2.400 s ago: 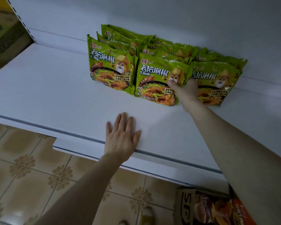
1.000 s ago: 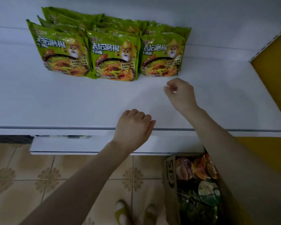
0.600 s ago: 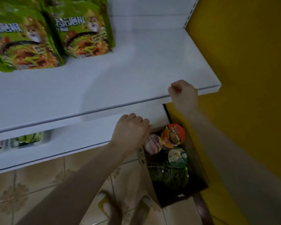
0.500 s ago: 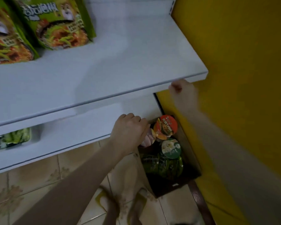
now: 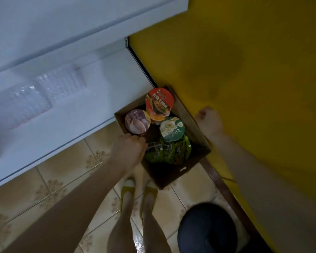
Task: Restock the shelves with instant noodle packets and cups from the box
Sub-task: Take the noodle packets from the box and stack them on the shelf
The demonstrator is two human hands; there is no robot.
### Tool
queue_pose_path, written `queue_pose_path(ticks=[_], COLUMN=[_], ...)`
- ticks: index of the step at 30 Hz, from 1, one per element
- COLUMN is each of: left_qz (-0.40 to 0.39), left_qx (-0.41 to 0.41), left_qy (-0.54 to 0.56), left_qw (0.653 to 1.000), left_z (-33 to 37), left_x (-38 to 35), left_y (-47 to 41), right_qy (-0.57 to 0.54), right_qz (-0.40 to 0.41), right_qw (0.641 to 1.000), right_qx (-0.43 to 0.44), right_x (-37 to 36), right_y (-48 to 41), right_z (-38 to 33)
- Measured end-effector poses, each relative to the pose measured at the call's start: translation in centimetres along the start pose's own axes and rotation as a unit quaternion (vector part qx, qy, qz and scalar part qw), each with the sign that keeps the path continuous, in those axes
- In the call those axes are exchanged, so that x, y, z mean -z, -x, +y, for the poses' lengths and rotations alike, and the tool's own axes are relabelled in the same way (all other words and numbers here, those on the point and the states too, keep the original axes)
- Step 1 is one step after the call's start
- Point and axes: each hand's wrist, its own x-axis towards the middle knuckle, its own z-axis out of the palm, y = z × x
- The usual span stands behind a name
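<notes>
Head view is looking steeply down at a floor of beige patterned tiles (image 5: 53, 189), where an open cardboard box (image 5: 194, 125) is sitting in the corner between a white lower shelf (image 5: 71, 125) on the left and a yellow wall (image 5: 244, 70) on the right; a second white shelf (image 5: 62, 21) is jutting out above at the far left. Inside the box three noodle cups are standing at the far end: a red-lidded cup (image 5: 159, 103), a purple-lidded cup (image 5: 137, 124) and a green-lidded cup (image 5: 172, 131); green noodle packets (image 5: 169, 152) are lying just nearer. The left hand (image 5: 129, 149) is hanging over the box's left rim, fingers curled beside the packets; whether it is gripping anything I cannot tell; the right hand (image 5: 209, 118) is hovering over the box's right wall, curled into an empty fist. Blurred clear-wrapped packs (image 5: 44, 95) are lying on the lower shelf; feet in yellow-green slippers (image 5: 125, 190) are standing near the box; a dark round object (image 5: 206, 229) is sitting at the near right.
</notes>
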Motion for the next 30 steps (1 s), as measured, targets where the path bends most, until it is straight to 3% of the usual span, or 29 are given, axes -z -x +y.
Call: queue_pose_path(ticks=[10, 18, 27, 30], left_qz=[-0.155, -0.307, -0.381, -0.406], left_qx=[-0.077, -0.208, -0.267, -0.258], left_qy=[-0.056, -0.136, -0.149, -0.148], left_qw=[0.983, 0.919, 0.873, 0.864], left_z=[0.9, 1.2, 0.8, 0.6], left_x=[-15.3, -28.0, -39.1, -40.7], left_y=[-3.8, -9.6, -13.7, -14.2], right_qy=[-0.024, -0.075, 0.016, -0.032], right_qz=[-0.024, -0.057, -0.134, -0.128], right_qw=[0.992, 0.98, 0.973, 0.965], right_qx=[-0.122, -0.177, -0.188, -0.225], right_x=[-13.4, -24.0, -32.7, -34.0], right_y=[-4.5, -9.5, -14.6, -15.2], right_z=[11.0, 16.3, 19.1, 19.8])
